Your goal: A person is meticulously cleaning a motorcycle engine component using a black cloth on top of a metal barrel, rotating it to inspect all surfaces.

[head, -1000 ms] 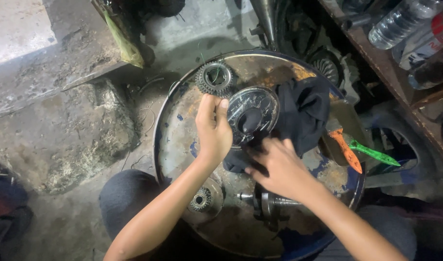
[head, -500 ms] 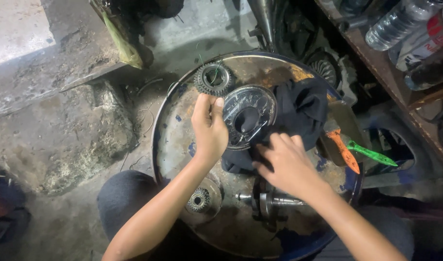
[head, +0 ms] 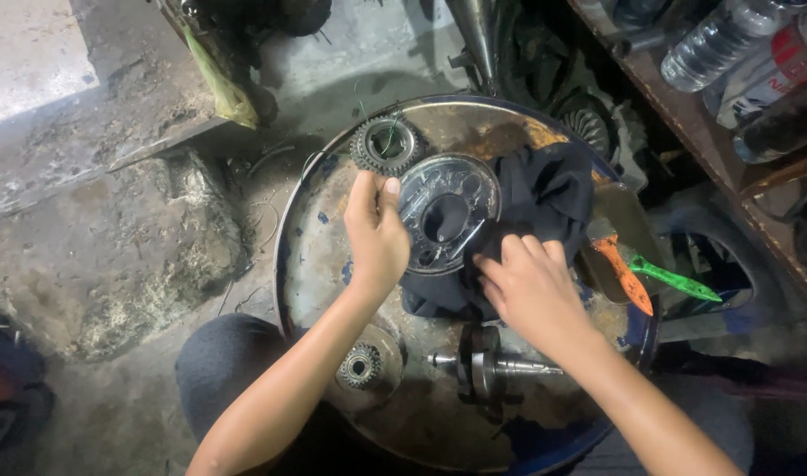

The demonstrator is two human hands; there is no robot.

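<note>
Wiping down a round metal cover (head: 447, 211) on the rusty drum-top bench (head: 315, 256), by the look of it. Left hand (head: 377, 234) at the cover's left rim, fingers (head: 388, 189) closed on the edge to steady it. Right hand (head: 527, 282) just beside the lower right rim, fingers (head: 514, 256) curled down and bunched on a dark cloth (head: 544, 189) that drapes over the cover's right side. Likely calls next for a firm hold at the rim and even pressure through the cloth, lest the cover slide. Close by: a toothed gear (head: 386, 145) just above the left hand, a crankshaft (head: 487, 366) below the right, and an orange-handled tool (head: 624, 273) off to the right.
</note>
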